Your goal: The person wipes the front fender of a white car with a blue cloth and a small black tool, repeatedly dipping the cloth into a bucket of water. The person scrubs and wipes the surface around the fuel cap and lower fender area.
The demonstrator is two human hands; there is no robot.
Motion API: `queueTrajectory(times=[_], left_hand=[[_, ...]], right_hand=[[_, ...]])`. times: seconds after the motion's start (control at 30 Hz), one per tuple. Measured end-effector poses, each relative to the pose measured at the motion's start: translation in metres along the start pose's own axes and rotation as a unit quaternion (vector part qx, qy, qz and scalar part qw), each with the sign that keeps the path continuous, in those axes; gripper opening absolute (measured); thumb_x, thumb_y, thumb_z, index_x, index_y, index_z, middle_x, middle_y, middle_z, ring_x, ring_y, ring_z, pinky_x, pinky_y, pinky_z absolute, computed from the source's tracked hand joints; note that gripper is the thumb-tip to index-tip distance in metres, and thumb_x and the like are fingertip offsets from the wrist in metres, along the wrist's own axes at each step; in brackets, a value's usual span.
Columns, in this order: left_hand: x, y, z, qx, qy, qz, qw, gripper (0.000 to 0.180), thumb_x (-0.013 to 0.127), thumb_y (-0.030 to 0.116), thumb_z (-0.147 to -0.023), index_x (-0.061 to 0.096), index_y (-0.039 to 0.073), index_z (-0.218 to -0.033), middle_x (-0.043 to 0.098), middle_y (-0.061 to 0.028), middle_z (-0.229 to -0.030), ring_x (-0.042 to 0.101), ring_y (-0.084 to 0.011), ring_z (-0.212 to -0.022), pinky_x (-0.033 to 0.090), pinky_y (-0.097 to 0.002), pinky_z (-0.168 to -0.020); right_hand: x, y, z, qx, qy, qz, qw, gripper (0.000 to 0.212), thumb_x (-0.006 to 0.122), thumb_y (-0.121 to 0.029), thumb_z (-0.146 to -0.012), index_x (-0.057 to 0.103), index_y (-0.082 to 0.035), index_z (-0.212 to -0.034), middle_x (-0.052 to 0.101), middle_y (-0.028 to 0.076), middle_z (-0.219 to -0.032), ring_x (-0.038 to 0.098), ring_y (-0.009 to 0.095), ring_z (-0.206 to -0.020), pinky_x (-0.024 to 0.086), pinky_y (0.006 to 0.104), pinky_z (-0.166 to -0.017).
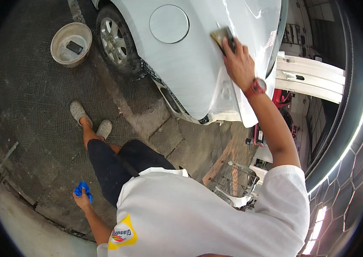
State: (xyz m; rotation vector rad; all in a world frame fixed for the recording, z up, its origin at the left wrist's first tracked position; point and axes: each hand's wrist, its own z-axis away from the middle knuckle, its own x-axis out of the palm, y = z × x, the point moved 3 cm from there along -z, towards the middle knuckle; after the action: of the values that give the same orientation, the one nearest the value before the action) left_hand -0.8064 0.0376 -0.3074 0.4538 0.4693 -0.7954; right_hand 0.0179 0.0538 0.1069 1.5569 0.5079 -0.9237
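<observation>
1. Head view: the right hand [238, 62] is raised against the rear side panel of a white car [190, 73]. Its fingers lie flat on a small tan sanding block [223, 38] and press it onto the panel, just right of the round fuel flap [169, 24].
2. A red watch [255, 87] sits on the right wrist.
3. The left hand [82, 198] hangs low beside the person's hip, closed around a bunched blue cloth [83, 189]. It is well apart from the car.
4. The sanding block lies near the car's rear corner, above the bumper edge.
5. The car's rear wheel [113, 39] stands on the grated floor [40, 120] at the upper middle of the view.
6. A pale round bucket [57, 51] sits on the floor left of the wheel, with a dark flat piece [74, 47] inside it.
7. The person wears a white shirt, dark shorts and pale clogs [78, 112], feet set on the floor near the car's lower edge.
</observation>
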Motion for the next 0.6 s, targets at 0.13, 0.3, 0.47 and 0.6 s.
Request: queueTrajectory(times=[0.13, 0.3, 0.47, 0.6], left_hand=[[0.011, -0.025, -0.014, 0.019, 0.036, -0.054, 0.998, 0.073, 0.09, 0.034, -0.096, 0.063, -0.002, -0.153, 0.073, -0.0221, -0.146, 0.072, -0.0405, -0.131, 0.055, -0.0511, -0.113], [0.017, -0.026, -0.012, 0.003, 0.042, 0.025, 0.999, 0.062, 0.09, 0.033, -0.097, 0.067, -0.001, -0.144, 0.075, -0.0203, -0.138, 0.075, -0.0388, -0.122, 0.056, -0.0501, -0.108], [0.02, -0.019, -0.012, 0.016, 0.033, -0.012, 0.999, 0.063, 0.09, 0.033, -0.097, 0.066, 0.001, -0.145, 0.076, -0.0202, -0.137, 0.075, -0.0385, -0.122, 0.057, -0.0503, -0.108], [0.032, -0.016, -0.003, 0.026, 0.038, -0.031, 0.998, 0.065, 0.091, 0.036, -0.096, 0.066, 0.002, -0.146, 0.077, -0.0208, -0.135, 0.075, -0.0391, -0.122, 0.056, -0.0511, -0.108]], right_hand=[[-0.012, 0.001, -0.087, 0.026, 0.016, -0.011, 0.999, 0.07, 0.082, -0.021, -0.097, 0.058, -0.024, -0.163, 0.061, 0.014, -0.148, 0.068, 0.037, -0.122, 0.068, 0.0488, -0.083], [-0.005, 0.005, -0.017, -0.005, 0.003, -0.015, 1.0, 0.072, 0.085, -0.022, -0.095, 0.06, -0.027, -0.163, 0.061, 0.011, -0.149, 0.068, 0.036, -0.122, 0.067, 0.0467, -0.086], [-0.02, 0.008, -0.023, -0.018, -0.032, -0.036, 0.999, 0.07, 0.086, -0.02, -0.093, 0.063, -0.026, -0.159, 0.061, 0.014, -0.149, 0.068, 0.036, -0.117, 0.067, 0.0453, -0.085], [-0.016, -0.003, -0.002, -0.007, -0.009, -0.037, 0.999, 0.073, 0.086, -0.02, -0.092, 0.062, -0.028, -0.16, 0.062, 0.013, -0.149, 0.068, 0.036, -0.117, 0.067, 0.0452, -0.086]])
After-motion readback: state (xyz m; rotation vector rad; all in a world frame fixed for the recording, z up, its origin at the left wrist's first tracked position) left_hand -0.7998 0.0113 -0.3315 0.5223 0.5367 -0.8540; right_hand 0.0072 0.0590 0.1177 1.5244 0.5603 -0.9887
